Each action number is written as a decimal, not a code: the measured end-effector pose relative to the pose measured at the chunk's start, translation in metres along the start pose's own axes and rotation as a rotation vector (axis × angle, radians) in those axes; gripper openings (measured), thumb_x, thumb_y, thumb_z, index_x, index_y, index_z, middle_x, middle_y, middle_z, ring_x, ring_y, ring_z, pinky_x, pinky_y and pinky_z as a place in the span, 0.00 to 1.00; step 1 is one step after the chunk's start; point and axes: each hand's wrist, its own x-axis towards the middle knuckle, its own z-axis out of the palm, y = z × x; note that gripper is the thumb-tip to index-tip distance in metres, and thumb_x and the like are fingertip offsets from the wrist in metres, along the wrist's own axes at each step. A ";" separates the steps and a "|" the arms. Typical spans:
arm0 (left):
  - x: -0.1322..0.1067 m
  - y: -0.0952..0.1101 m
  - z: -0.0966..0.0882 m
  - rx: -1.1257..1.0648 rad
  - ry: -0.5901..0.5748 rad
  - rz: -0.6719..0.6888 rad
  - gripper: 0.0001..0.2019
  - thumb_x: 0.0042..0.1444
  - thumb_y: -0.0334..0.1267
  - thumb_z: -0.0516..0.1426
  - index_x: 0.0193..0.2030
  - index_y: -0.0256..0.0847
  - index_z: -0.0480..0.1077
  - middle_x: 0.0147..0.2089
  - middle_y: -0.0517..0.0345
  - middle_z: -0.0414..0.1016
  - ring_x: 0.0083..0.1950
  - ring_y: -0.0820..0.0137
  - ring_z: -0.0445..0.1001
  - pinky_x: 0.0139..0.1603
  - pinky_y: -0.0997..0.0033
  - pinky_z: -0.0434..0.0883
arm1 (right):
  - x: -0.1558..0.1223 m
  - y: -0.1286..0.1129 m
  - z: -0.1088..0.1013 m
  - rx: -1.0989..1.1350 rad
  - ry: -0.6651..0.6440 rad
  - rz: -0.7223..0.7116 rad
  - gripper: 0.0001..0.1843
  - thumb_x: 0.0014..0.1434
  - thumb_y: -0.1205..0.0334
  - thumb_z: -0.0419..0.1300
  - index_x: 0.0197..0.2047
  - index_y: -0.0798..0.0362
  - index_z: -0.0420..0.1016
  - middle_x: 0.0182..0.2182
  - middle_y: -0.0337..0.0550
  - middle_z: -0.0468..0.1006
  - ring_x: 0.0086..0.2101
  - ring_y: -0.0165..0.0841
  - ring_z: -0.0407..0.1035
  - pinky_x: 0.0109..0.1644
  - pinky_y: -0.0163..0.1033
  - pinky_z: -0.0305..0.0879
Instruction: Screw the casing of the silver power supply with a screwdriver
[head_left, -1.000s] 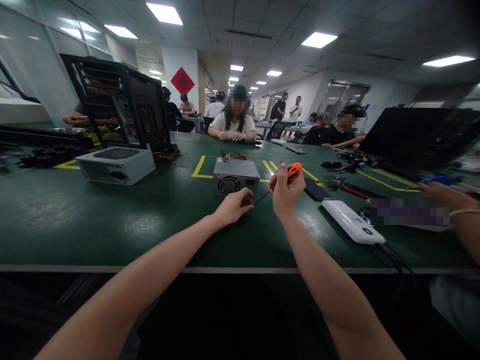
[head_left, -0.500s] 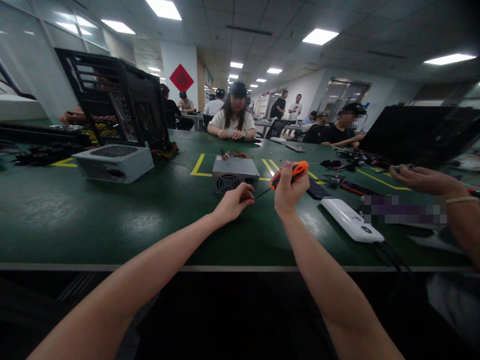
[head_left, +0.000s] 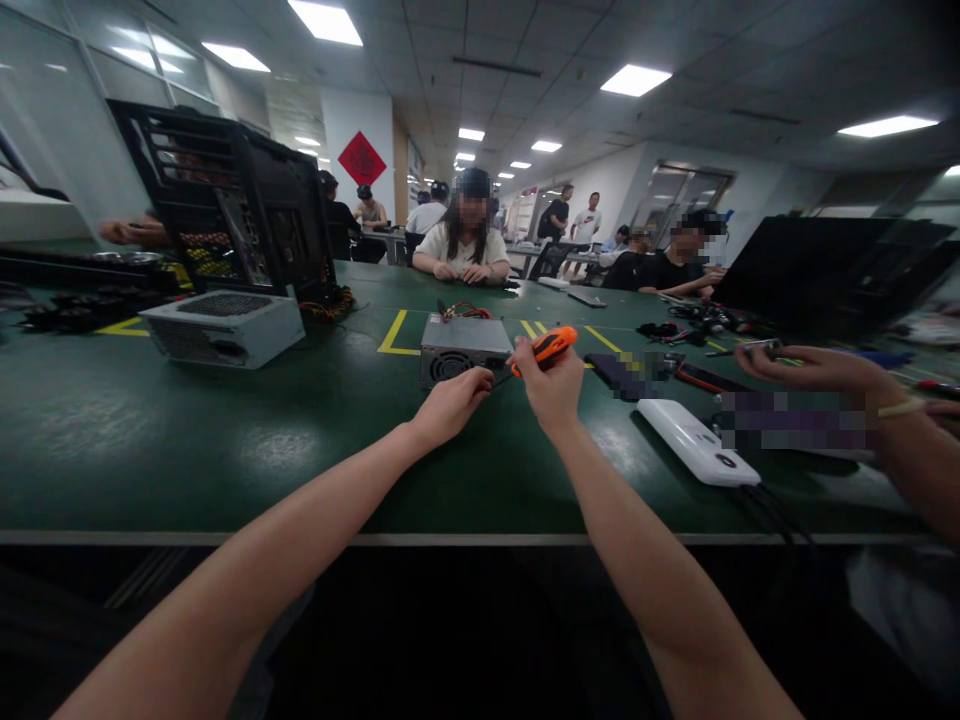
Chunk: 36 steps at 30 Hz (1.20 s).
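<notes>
An orange-and-black screwdriver [head_left: 553,345] is gripped by its handle in my right hand [head_left: 553,388], its dark shaft slanting down to the left. The shaft's tip reaches the fingers of my left hand [head_left: 454,405], which are closed in a pinch. Whatever lies between those fingers is too small or hidden to make out. Just behind my left hand sits a grey computer power supply [head_left: 469,335], its fan grille facing me and a bundle of coloured wires on top. My left hand covers part of its lower front edge.
Left stand a second power supply [head_left: 225,325] and a black computer case [head_left: 240,200]. To the right lie a white power bank-like device [head_left: 697,440] with cables and a dark phone-shaped object [head_left: 619,375]. A co-worker's hand [head_left: 817,365] reaches in from the right; another person sits opposite.
My right hand has moved left and slightly down with the screwdriver, toward the power supply. My left hand has shifted slightly left. The co-worker's hand at right has moved left.
</notes>
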 end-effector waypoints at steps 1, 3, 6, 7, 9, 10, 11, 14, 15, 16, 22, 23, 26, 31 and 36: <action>0.001 -0.002 -0.001 0.024 0.031 -0.003 0.11 0.57 0.32 0.50 0.47 0.42 0.60 0.44 0.57 0.72 0.44 0.71 0.71 0.43 0.72 0.67 | -0.001 -0.001 0.000 -0.002 -0.037 -0.005 0.16 0.53 0.50 0.56 0.24 0.53 0.66 0.17 0.34 0.66 0.19 0.26 0.62 0.28 0.34 0.63; 0.003 -0.006 -0.002 0.045 0.094 -0.024 0.11 0.57 0.33 0.50 0.47 0.42 0.60 0.43 0.57 0.72 0.44 0.71 0.72 0.43 0.72 0.67 | -0.003 -0.003 0.000 0.003 -0.089 -0.016 0.15 0.53 0.50 0.55 0.24 0.53 0.66 0.17 0.33 0.66 0.18 0.25 0.60 0.25 0.33 0.61; 0.005 -0.010 -0.002 0.010 0.158 -0.054 0.13 0.56 0.32 0.51 0.48 0.43 0.60 0.42 0.58 0.72 0.43 0.71 0.72 0.43 0.72 0.68 | -0.006 -0.008 0.000 0.017 -0.100 -0.016 0.14 0.54 0.51 0.55 0.26 0.53 0.66 0.19 0.34 0.68 0.17 0.24 0.60 0.23 0.31 0.59; 0.005 -0.011 -0.002 -0.012 0.168 -0.059 0.14 0.56 0.32 0.51 0.49 0.44 0.59 0.42 0.59 0.72 0.43 0.72 0.72 0.43 0.71 0.68 | -0.006 -0.008 0.000 0.021 -0.088 -0.014 0.14 0.54 0.51 0.55 0.26 0.53 0.66 0.20 0.35 0.69 0.18 0.24 0.61 0.23 0.31 0.59; 0.005 -0.012 -0.003 -0.046 0.186 -0.058 0.15 0.56 0.31 0.51 0.51 0.44 0.59 0.45 0.58 0.72 0.45 0.72 0.71 0.45 0.71 0.68 | -0.007 -0.009 0.000 0.027 -0.060 -0.011 0.13 0.54 0.52 0.56 0.26 0.53 0.66 0.22 0.35 0.70 0.18 0.24 0.61 0.23 0.31 0.59; 0.006 -0.012 -0.003 -0.056 0.200 -0.056 0.16 0.56 0.31 0.51 0.51 0.45 0.59 0.47 0.57 0.71 0.47 0.72 0.71 0.45 0.71 0.68 | -0.007 -0.008 0.000 0.029 -0.048 -0.011 0.13 0.54 0.52 0.56 0.26 0.53 0.66 0.22 0.35 0.70 0.18 0.24 0.62 0.23 0.31 0.60; 0.006 -0.012 -0.003 -0.059 0.222 -0.059 0.16 0.55 0.31 0.51 0.51 0.44 0.59 0.49 0.57 0.70 0.47 0.71 0.70 0.46 0.70 0.68 | -0.006 -0.008 0.000 0.031 -0.037 -0.011 0.13 0.54 0.52 0.56 0.27 0.53 0.66 0.22 0.36 0.70 0.19 0.24 0.62 0.23 0.31 0.60; 0.007 -0.012 -0.005 -0.053 0.302 -0.120 0.13 0.55 0.32 0.51 0.48 0.42 0.61 0.47 0.55 0.70 0.44 0.71 0.71 0.43 0.70 0.68 | -0.006 -0.006 0.000 0.026 -0.002 -0.017 0.12 0.54 0.53 0.56 0.27 0.53 0.65 0.23 0.36 0.71 0.19 0.25 0.63 0.24 0.32 0.61; 0.007 -0.012 -0.005 -0.059 0.315 -0.156 0.11 0.55 0.33 0.51 0.46 0.41 0.62 0.44 0.55 0.71 0.40 0.72 0.72 0.41 0.71 0.69 | -0.005 -0.005 0.000 0.022 0.008 -0.024 0.11 0.54 0.53 0.56 0.27 0.53 0.65 0.23 0.36 0.71 0.20 0.25 0.64 0.25 0.32 0.62; 0.008 -0.013 -0.005 -0.075 0.312 -0.196 0.09 0.55 0.34 0.51 0.44 0.40 0.63 0.42 0.55 0.71 0.37 0.73 0.72 0.38 0.72 0.69 | -0.005 -0.005 0.000 0.018 0.015 -0.035 0.11 0.54 0.54 0.56 0.28 0.53 0.65 0.24 0.37 0.72 0.21 0.26 0.65 0.26 0.32 0.63; 0.009 -0.019 -0.002 -0.274 0.093 -0.378 0.06 0.55 0.35 0.50 0.39 0.38 0.65 0.33 0.59 0.72 0.23 0.78 0.70 0.26 0.78 0.67 | -0.007 -0.002 -0.009 -0.025 -0.134 -0.320 0.03 0.53 0.62 0.56 0.30 0.51 0.66 0.29 0.40 0.74 0.31 0.30 0.71 0.37 0.37 0.67; 0.009 -0.020 -0.001 -0.304 0.066 -0.398 0.07 0.55 0.35 0.50 0.40 0.38 0.65 0.33 0.59 0.73 0.23 0.78 0.70 0.25 0.79 0.67 | -0.007 0.000 -0.012 -0.046 -0.204 -0.402 0.01 0.53 0.64 0.57 0.31 0.50 0.66 0.31 0.41 0.75 0.32 0.30 0.71 0.39 0.38 0.68; 0.009 -0.022 0.000 -0.386 0.008 -0.433 0.08 0.55 0.35 0.50 0.41 0.37 0.64 0.34 0.56 0.73 0.24 0.78 0.71 0.21 0.80 0.66 | -0.012 0.010 -0.023 -0.143 -0.407 -0.609 0.04 0.53 0.66 0.56 0.34 0.50 0.66 0.34 0.43 0.76 0.35 0.30 0.72 0.38 0.36 0.68; 0.008 -0.025 0.004 -0.463 -0.049 -0.428 0.09 0.55 0.33 0.50 0.42 0.35 0.64 0.35 0.53 0.73 0.24 0.77 0.71 0.19 0.80 0.66 | -0.024 0.027 -0.030 -0.278 -0.492 -0.806 0.06 0.53 0.66 0.56 0.37 0.50 0.67 0.36 0.45 0.77 0.35 0.31 0.72 0.37 0.35 0.69; 0.008 -0.024 0.005 -0.519 -0.081 -0.431 0.10 0.55 0.33 0.49 0.43 0.35 0.63 0.37 0.53 0.73 0.24 0.79 0.70 0.19 0.82 0.66 | -0.026 0.029 -0.028 -0.306 -0.510 -0.809 0.06 0.54 0.65 0.56 0.37 0.49 0.68 0.38 0.45 0.77 0.35 0.31 0.73 0.38 0.35 0.69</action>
